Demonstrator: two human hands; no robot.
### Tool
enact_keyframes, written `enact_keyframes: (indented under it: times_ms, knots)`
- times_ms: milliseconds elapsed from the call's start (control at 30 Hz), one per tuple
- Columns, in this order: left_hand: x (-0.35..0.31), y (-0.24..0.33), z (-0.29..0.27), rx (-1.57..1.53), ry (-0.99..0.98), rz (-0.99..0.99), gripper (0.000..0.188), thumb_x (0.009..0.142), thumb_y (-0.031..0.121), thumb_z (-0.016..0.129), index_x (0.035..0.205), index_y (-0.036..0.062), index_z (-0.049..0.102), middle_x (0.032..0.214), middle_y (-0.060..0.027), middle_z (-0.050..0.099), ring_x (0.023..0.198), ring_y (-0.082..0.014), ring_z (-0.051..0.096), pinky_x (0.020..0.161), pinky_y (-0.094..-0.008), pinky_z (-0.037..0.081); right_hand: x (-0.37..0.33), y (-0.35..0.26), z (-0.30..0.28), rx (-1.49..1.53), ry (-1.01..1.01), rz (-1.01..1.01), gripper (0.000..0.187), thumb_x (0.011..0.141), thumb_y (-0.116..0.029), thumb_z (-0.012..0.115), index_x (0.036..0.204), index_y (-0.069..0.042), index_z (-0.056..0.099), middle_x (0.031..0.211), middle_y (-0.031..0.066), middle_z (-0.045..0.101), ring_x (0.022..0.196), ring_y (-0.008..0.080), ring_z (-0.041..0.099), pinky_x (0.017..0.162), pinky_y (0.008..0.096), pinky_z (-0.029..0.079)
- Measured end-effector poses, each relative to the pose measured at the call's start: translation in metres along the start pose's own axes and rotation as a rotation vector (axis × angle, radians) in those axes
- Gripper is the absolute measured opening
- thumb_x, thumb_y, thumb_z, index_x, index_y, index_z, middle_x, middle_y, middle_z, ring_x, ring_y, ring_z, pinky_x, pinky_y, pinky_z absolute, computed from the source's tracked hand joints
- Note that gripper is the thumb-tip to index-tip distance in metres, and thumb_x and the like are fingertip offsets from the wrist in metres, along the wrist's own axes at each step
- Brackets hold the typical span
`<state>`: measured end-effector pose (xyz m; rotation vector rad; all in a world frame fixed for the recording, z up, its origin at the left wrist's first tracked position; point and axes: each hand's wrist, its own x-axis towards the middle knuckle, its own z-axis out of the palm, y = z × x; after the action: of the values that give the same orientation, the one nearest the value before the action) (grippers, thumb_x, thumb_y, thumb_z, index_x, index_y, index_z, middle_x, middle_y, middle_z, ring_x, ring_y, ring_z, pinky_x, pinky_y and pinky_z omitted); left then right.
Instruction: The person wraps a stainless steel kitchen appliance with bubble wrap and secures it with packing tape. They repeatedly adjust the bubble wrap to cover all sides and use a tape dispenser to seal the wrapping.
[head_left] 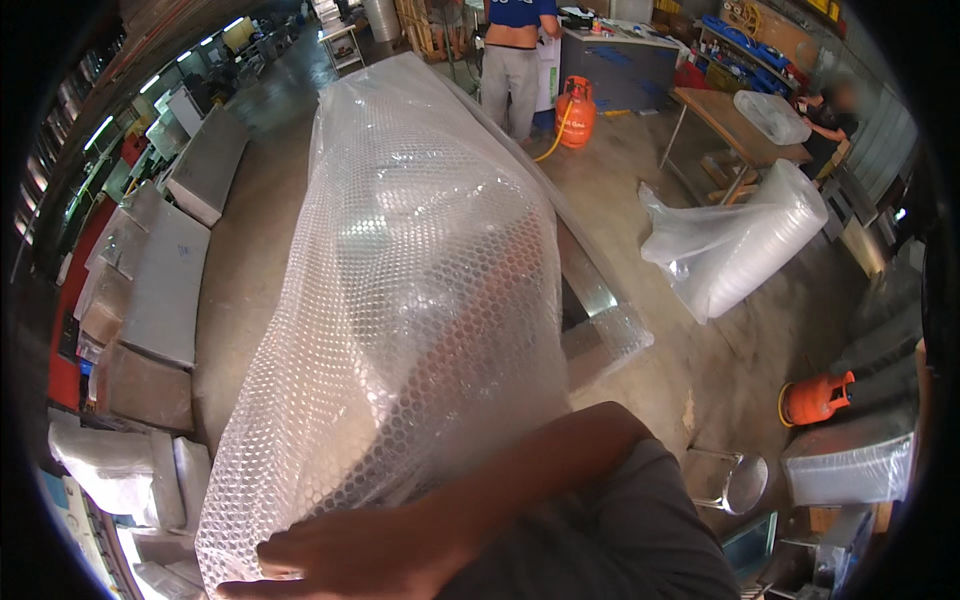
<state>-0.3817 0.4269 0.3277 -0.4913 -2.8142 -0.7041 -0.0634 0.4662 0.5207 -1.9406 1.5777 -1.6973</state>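
A large sheet of clear bubble wrap (pixel 400 290) spreads from the lower left to the far middle, creased and shiny. It drapes over a long framed piece, whose wrapped corner (pixel 615 335) sticks out on the right. My right arm comes in from the lower right with its elbow bent. At the near left edge of the sheet, my right hand (pixel 350 550) is closed on the bubble wrap, with its fingers partly curled and cut off by the lower rim. My left hand is out of view.
A big bubble wrap roll (pixel 770 240) lies on the floor at right, near a wooden table (pixel 735 125). Orange gas cylinders stand far (pixel 576 112) and right (pixel 815 400). Wrapped panels (pixel 165 275) line the left. A person (pixel 515 60) stands ahead; another (pixel 830 115) is far right.
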Motion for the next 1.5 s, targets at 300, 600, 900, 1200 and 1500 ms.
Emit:
enact_keyframes:
  times_ms: [300,600,900,1200,1500]
  knots:
    - [-0.116,0.045,0.034,0.011,-0.120,0.456,0.047,0.096,0.034,0.051,0.133,0.0047,0.052,0.139,-0.0185,0.048,0.126,-0.0356,0.048,0.108,-0.0482,0.039,-0.312,0.013,-0.003,-0.405,1.769,0.881,0.022,0.090,0.008,0.062,0.110,0.000,0.066,0.095,0.0114,0.068,0.089,0.0152,0.067,0.079,0.0307,0.056]
    - [-0.153,0.057,0.062,0.336,-0.073,0.618,0.054,0.097,0.040,0.051,0.140,0.0070,0.047,0.146,-0.0182,0.043,0.133,-0.0362,0.043,0.113,-0.0495,0.035,-0.422,0.056,0.112,-0.251,0.750,1.212,0.117,0.081,-0.029,0.080,0.161,0.002,0.001,0.167,0.0284,0.011,0.153,0.0418,0.020,0.123,0.0456,0.026]
    - [-0.200,0.060,0.056,0.571,-0.032,0.707,0.061,0.099,0.046,0.051,0.147,0.0093,0.043,0.154,-0.0179,0.038,0.140,-0.0367,0.038,0.117,-0.0509,0.032,-0.466,-0.015,0.151,-0.275,0.749,1.197,0.123,0.076,-0.028,0.084,0.163,-0.007,0.000,0.165,0.0299,0.009,0.148,0.0460,0.025,0.114,0.0579,0.033]
    - [-0.223,0.064,0.056,0.689,0.085,0.762,0.068,0.101,0.052,0.051,0.154,0.0116,0.038,0.161,-0.0176,0.033,0.147,-0.0373,0.034,0.122,-0.0523,0.029,-0.468,0.058,0.167,-1.122,0.953,0.754,0.085,0.067,-0.004,0.080,0.144,-0.004,0.046,0.130,0.0237,0.056,0.119,0.0407,0.056,0.101,0.0551,0.044]
    - [-0.274,0.061,0.025,0.394,-0.185,0.051,0.081,0.099,0.057,0.055,0.162,0.0141,0.027,0.166,-0.0197,0.026,0.153,-0.0391,0.024,0.125,-0.0539,0.017,-0.513,-0.067,0.187,-1.280,1.267,0.856,0.033,0.091,-0.004,0.073,0.122,0.003,0.063,0.100,0.0180,0.069,0.086,0.0310,0.069,0.076,0.0387,0.056]
